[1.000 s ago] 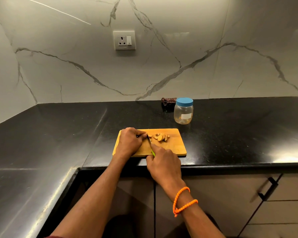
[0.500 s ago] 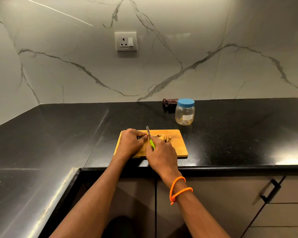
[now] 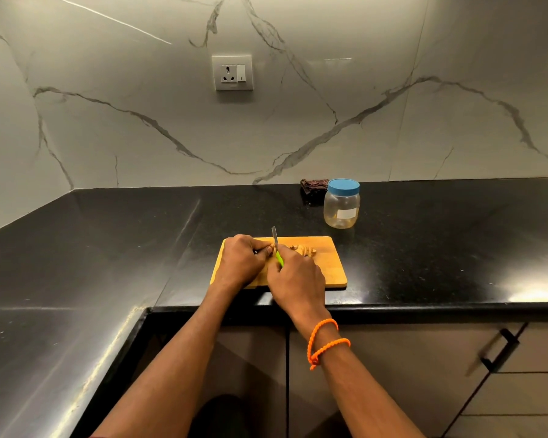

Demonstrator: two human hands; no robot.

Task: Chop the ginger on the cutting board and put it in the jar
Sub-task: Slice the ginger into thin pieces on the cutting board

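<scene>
Head view: left hand (image 3: 239,262) fingers pinch ginger (image 3: 270,248); right hand (image 3: 296,279) grips knife (image 3: 276,249) beside them.

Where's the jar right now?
In the head view, the jar stands lid on, on the counter behind the cutting board's right corner, beside a dark cloth.

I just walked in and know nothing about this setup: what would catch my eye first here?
Two bare hands work at a wooden cutting board near the black counter's front edge: the right hand grips a green-handled knife, the left hand holds the ginger, with cut pieces beside the blade. Behind the board stands a clear jar with its blue lid on.
</scene>
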